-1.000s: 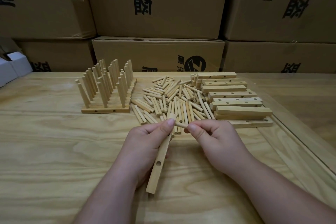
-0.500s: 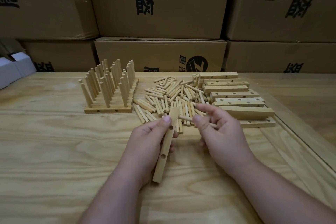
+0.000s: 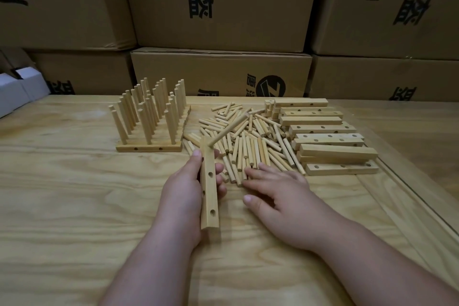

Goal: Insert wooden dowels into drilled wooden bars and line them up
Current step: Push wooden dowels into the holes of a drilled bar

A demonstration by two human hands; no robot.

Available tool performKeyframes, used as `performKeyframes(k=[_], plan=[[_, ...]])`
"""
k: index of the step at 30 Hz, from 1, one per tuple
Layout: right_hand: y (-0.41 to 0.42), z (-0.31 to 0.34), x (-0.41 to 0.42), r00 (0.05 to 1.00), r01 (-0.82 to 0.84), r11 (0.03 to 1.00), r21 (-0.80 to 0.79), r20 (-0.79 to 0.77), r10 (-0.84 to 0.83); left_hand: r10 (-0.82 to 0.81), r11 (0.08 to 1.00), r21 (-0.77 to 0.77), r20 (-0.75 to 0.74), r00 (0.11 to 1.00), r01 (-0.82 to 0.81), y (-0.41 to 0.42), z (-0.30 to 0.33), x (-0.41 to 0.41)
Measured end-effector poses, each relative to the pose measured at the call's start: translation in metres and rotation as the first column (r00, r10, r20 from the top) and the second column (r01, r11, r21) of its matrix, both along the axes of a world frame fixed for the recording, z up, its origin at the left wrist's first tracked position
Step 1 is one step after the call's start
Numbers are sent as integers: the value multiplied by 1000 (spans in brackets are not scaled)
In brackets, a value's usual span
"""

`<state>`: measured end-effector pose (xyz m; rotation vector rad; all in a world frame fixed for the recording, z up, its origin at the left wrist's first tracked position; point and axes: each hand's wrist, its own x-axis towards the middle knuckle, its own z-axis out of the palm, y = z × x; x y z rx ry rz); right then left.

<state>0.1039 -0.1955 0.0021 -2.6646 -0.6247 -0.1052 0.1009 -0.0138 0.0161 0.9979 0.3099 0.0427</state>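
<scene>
My left hand (image 3: 185,189) grips a drilled wooden bar (image 3: 210,194) held lengthwise, pointing away from me. One dowel (image 3: 228,129) sticks out of the bar's far end, slanting up to the right; two empty holes show lower down. My right hand (image 3: 278,194) lies flat with straight fingers, fingertips touching the near edge of the loose dowel pile (image 3: 248,141). A stack of empty drilled bars (image 3: 323,136) lies to the right of the pile. At the left stands a row of finished bars with upright dowels (image 3: 151,119).
Stacked cardboard boxes (image 3: 221,7) wall off the back of the wooden table (image 3: 74,206). A white box (image 3: 19,89) sits at the far left edge. A seam in the tabletop (image 3: 409,194) runs diagonally on the right.
The dowel that my right hand pinched now stands in the far hole of the bar. My right hand has let go and dropped flat onto the pile's near edge.
</scene>
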Motion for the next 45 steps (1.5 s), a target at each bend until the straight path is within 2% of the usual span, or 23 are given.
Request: performKeyframes(k=[5, 7, 12, 15, 20, 22, 25, 28, 33, 38, 45], plan=[[-1, 5, 0, 979, 103, 990, 92, 165, -117, 63, 994, -91, -41, 997, -66, -1, 1, 1], [1, 4, 0, 973, 148, 982, 118, 158, -166, 74, 991, -109, -38, 997, -78, -1, 1, 1], [0, 3, 1, 959, 254, 966, 52, 114, -258, 80, 991, -107, -35, 996, -83, 0, -1, 2], [-1, 5, 2, 937, 309, 944, 114, 130, -323, 47, 992, -117, -13, 999, -48, 2, -1, 2], [-2, 5, 1, 894, 419, 908, 14, 172, -415, -13, 995, -100, 51, 999, 18, 1, -1, 0], [-2, 7, 0, 881, 433, 901, 25, 199, -429, -17, 998, -55, 60, 998, 21, 0, -2, 1], [-1, 9, 1, 891, 366, 911, 189, 210, -402, 22, 999, 35, 55, 998, -23, -3, -4, 2], [1, 11, -4, 944, 165, 914, 371, 208, -255, 44, 993, 108, 48, 998, -49, -5, -6, 3], [6, 10, -11, 929, -114, 941, 319, 370, -13, -2, 971, 237, 83, 997, -17, -6, -5, -1], [2, 8, -9, 924, -172, 909, 380, 382, 15, -21, 957, 290, 118, 993, -15, -8, -3, -4], [6, 8, -10, 906, -233, 894, 382, 418, 58, -45, 947, 322, 133, 990, -1, -7, -5, -3]])
